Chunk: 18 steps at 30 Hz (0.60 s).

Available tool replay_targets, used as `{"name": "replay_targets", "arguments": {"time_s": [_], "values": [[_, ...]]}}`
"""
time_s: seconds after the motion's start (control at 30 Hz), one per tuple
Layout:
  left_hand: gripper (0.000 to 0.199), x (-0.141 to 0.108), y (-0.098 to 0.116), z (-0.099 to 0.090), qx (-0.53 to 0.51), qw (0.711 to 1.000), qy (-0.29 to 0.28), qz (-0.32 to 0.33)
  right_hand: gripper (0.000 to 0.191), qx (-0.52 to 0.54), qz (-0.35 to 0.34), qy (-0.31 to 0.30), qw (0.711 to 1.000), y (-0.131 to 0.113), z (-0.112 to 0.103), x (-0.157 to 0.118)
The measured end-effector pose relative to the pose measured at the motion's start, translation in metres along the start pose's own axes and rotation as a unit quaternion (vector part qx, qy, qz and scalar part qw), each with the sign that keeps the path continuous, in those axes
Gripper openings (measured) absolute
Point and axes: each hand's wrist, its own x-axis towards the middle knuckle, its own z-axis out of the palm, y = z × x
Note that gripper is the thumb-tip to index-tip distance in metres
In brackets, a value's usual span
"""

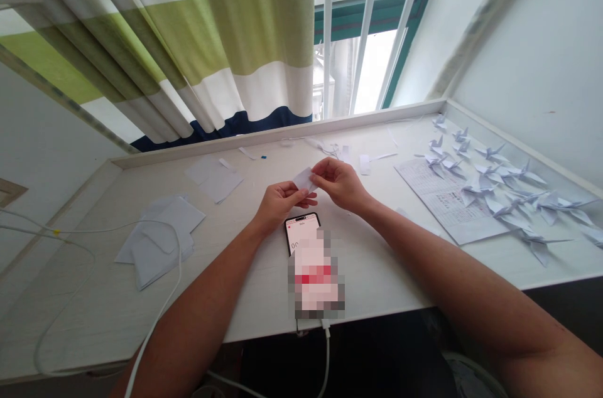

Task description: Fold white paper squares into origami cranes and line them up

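Observation:
A small piece of folded white paper (304,179) is held up between both hands, above the white desk. My left hand (281,204) pinches its lower left side between thumb and fingers. At its upper right, my right hand (340,183) grips the edge with thumb and forefinger. Parts of the paper are hidden behind the fingers. Just below the hands lies a phone (301,236) with its screen lit, partly blurred out, and a white cable (327,348) plugged into its lower end.
Several folded paper cranes (490,172) crowd the right side, some on a written sheet (447,209). Stacked white paper (162,241) lies at left, more sheets (219,179) behind it. A cable (176,260) crosses the left side. A curtain (226,27) hangs behind the desk (254,310).

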Motion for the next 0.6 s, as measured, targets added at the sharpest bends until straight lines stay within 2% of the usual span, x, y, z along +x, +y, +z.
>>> {"name": "replay_targets", "arguments": {"time_s": [0.17,0.3,0.5,0.6], "values": [[0.050,-0.0010,0.0031,0.0032,-0.011,1.000,0.010,0.002,0.018,-0.007,0.009,0.009,1.000,-0.0003,0.0026,-0.0003],[0.051,-0.0012,0.0036,0.0034,-0.018,1.000,0.017,0.012,0.029,0.011,0.032,0.008,0.999,-0.0023,0.0010,-0.0006],[0.052,-0.0001,0.0021,0.0029,-0.027,0.999,0.024,0.031,0.030,-0.012,0.062,-0.057,0.996,-0.0064,-0.0015,-0.0011],[0.052,-0.0002,0.0031,0.0044,-0.025,0.999,0.027,0.037,0.034,-0.013,0.056,-0.067,0.996,-0.0063,-0.0013,-0.0016]]}}
